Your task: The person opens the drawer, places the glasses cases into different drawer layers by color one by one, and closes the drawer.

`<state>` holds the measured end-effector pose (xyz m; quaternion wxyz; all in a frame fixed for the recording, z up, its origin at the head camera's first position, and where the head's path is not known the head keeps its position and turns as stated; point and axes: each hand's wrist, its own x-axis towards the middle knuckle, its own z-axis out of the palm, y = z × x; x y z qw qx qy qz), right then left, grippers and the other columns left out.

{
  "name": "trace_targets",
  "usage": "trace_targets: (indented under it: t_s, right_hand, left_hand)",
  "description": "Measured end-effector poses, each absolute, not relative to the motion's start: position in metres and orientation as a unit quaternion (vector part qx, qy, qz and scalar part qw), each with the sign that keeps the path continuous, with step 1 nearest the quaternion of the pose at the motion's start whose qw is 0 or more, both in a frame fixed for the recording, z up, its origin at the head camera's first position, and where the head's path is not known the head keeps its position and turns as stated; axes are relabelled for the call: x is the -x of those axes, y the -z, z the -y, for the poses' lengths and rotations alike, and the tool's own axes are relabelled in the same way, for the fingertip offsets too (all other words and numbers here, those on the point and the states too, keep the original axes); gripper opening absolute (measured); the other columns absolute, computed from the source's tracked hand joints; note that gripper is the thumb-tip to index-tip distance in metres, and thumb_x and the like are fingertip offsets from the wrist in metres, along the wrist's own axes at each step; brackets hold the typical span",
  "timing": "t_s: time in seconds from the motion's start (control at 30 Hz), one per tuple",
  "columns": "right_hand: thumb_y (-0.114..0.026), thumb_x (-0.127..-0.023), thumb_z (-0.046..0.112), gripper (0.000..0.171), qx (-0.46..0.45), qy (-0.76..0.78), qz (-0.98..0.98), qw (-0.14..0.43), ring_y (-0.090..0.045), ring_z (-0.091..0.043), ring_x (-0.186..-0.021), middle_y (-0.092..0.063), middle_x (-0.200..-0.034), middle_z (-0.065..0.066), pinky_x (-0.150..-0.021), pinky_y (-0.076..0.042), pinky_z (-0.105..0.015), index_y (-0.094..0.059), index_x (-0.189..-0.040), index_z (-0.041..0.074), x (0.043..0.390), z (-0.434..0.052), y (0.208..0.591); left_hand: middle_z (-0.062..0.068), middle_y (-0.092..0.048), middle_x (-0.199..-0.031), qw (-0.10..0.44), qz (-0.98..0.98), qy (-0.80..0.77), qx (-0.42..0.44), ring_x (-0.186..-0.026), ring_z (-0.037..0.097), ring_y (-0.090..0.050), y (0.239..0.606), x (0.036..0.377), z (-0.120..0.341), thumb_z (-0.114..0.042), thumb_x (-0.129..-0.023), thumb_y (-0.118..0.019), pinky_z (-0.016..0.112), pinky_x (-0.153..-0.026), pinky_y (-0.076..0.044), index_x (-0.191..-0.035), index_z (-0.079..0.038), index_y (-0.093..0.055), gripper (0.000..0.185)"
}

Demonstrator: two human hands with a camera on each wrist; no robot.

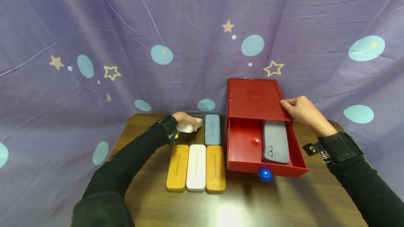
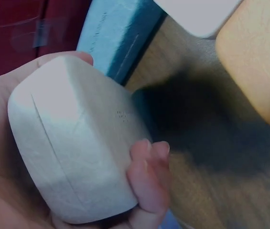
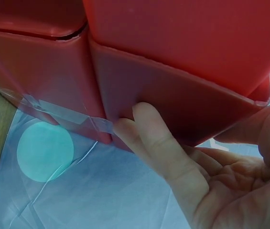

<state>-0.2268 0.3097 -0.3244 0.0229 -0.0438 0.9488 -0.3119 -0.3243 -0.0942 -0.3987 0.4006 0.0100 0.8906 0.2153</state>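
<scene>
L hand [image 1: 187,120] fingers wrap white case [image 2: 72,138], near table's far edge, just beside blue case [image 1: 212,129]. Looks rigid, light, smooth shell, rounded ends; may slip, so grip across mid, long sides. R hand [image 1: 301,111] fingers hold red box [image 1: 252,97] at its right edge; grey case [image 1: 275,141] lies in drawer [image 1: 244,146].

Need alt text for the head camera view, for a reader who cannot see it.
On a wooden table, the left hand grips a white glasses case while the right hand holds the red drawer box. Its open drawer holds a grey case; blue, orange and white cases lie alongside.
</scene>
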Motion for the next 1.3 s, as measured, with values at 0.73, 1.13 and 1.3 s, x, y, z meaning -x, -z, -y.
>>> trace_targets:
  t_s: [0.73, 1.13, 1.3]
  right_hand:
    - [-0.041, -0.11, 0.024, 0.05, 0.063, 0.358, -0.928, 0.083, -0.07, -0.008, -0.076, -0.072, -0.104, -0.03, -0.067, -0.063, -0.035, -0.055, -0.131, -0.02, 0.232, -0.313, 0.316]
    - [-0.043, -0.109, 0.016, 0.048, 0.068, 0.345, -0.929, 0.111, -0.072, -0.041, -0.096, -0.062, -0.117, -0.044, -0.071, -0.063, -0.041, -0.049, -0.13, -0.026, 0.237, -0.315, 0.31]
    - [-0.044, -0.109, 0.017, 0.049, 0.068, 0.344, -0.929, 0.115, -0.073, -0.034, -0.093, -0.061, -0.118, -0.044, -0.071, -0.063, -0.04, -0.047, -0.132, -0.027, 0.238, -0.314, 0.308]
  left_hand:
    - [0.007, -0.063, -0.099, 0.354, -0.898, -0.256, -0.061, -0.081, 0.017, -0.057, 0.304, 0.269, 0.111, -0.042, -0.08, -0.071, 0.027, -0.058, -0.046, -0.116, -0.007, -0.063, 0.051]
    - [0.006, -0.064, -0.1, 0.342, -0.898, -0.266, -0.079, -0.084, 0.016, -0.058, 0.266, 0.244, 0.114, -0.043, -0.076, -0.071, 0.029, -0.062, -0.05, -0.11, -0.008, -0.064, 0.049]
    - [0.003, -0.064, -0.091, 0.335, -0.896, -0.268, -0.112, -0.077, 0.013, -0.057, 0.25, 0.234, 0.116, -0.044, -0.077, -0.068, 0.026, -0.058, -0.047, -0.1, -0.011, -0.066, 0.041]
